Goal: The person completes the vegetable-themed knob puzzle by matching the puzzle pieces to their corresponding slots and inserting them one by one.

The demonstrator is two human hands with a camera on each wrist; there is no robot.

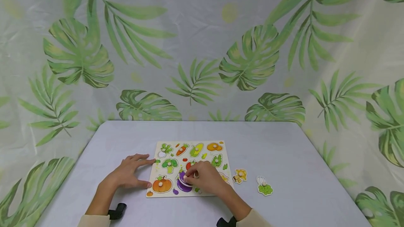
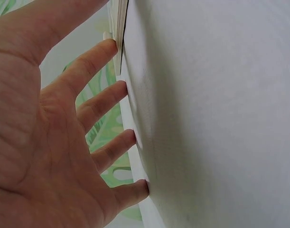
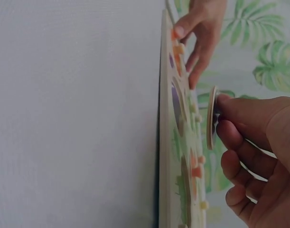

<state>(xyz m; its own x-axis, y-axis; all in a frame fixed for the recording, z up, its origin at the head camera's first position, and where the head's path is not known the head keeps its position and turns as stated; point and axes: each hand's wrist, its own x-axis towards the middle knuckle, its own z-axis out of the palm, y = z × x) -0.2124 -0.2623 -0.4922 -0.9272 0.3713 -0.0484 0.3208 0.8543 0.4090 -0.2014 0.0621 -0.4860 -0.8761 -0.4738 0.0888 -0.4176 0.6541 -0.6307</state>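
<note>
A wooden vegetable puzzle board (image 1: pixel 172 194) lies on the table. My right hand (image 1: pixel 206 177) pinches a purple eggplant puzzle piece (image 1: pixel 181 177) between thumb and fingers, over the eggplant picture in the board's front row. A gap shows between the held piece (image 3: pixel 212 118) and the board (image 3: pixel 163 123) in the right wrist view. With fingers spread, my left hand (image 1: pixel 127 172) rests at the board's left edge, thumb and index finger touching it. In the left wrist view, the other fingertips of this left hand (image 2: pixel 64 128) meet the white tabletop.
Right of the board lie a yellow mushroom piece (image 1: pixel 240 175) and a green cabbage piece (image 1: pixel 264 186). Pumpkin (image 1: pixel 162 185), broccoli (image 1: pixel 170 165) and several other knobbed pieces sit in the board. A leaf-patterned curtain (image 1: pixel 202 48) hangs behind the white table (image 1: pixel 284 157).
</note>
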